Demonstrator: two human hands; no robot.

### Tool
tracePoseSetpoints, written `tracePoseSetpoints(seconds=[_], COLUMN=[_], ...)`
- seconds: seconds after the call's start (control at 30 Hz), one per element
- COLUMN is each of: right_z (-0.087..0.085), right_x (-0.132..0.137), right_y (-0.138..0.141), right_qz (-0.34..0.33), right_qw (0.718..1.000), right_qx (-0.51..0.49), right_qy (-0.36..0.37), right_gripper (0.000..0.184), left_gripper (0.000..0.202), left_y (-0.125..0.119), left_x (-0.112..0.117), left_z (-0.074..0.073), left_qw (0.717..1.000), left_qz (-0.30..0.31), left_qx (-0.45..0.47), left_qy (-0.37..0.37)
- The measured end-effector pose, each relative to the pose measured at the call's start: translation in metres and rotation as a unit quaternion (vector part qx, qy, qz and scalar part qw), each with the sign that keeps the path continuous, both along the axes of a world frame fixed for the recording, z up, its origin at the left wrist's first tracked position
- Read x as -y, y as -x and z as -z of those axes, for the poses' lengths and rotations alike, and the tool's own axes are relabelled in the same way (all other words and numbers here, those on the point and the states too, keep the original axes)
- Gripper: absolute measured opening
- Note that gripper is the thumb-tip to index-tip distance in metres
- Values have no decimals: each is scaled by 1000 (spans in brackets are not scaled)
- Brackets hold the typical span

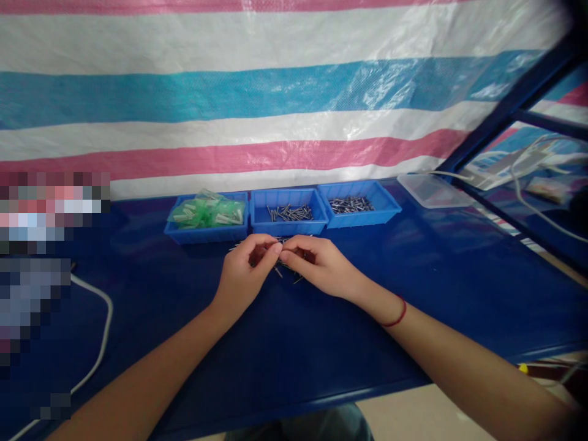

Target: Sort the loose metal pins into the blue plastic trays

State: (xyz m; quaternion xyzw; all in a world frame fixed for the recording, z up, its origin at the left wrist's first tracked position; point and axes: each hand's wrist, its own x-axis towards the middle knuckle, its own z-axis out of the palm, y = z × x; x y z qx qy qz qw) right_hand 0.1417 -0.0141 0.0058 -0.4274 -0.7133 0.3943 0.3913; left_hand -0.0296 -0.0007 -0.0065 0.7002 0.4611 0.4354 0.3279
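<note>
My left hand (245,266) and my right hand (316,264) meet fingertip to fingertip over a small scatter of thin metal pins (287,274) on the blue table (413,294). Both hands are closed in a pinch on small metal parts, largely hidden by the fingers. Just behind the hands stand three blue trays: the left tray (206,233) holds green plastic bags of pale parts, the middle tray (288,228) holds loose metal pins, and the right tray (359,215) holds more metal pins. A red string circles my right wrist.
A clear plastic lid or box (432,190) lies at the back right. A white cable (98,343) curves across the table's left side. A striped tarp (275,92) hangs behind the trays. A blue metal frame (505,110) borders the right.
</note>
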Motion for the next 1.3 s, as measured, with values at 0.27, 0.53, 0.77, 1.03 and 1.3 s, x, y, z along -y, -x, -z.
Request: tracePoseSetpoints(seconds=[0.27,0.53,0.77,1.03,1.3], right_z=[-1,0,1,-2,-8], right_x=[1,-1,-2,-2,0], right_y=[-1,-4,-5,-5,-8], right_qz=[7,5,8,49,113], right_qw=[1000,995,995,994,983], right_qx=[11,51,40,28,47], right_qy=[-27,-82,-89,-93,-136], right_gripper=[16,9,7,4,6], left_gripper=[16,14,11,11,10], left_y=[1,0,1,5,14], left_x=[3,4,4,0,-13], left_z=[-4,-2,-3,-4,-4], left_qw=[1000,998,997,994,976], left_qz=[-8,4,10,15,63], left_qx=[-16,-38,-45,-56,-127], left_qy=[-4,-47,-67,-92,-163])
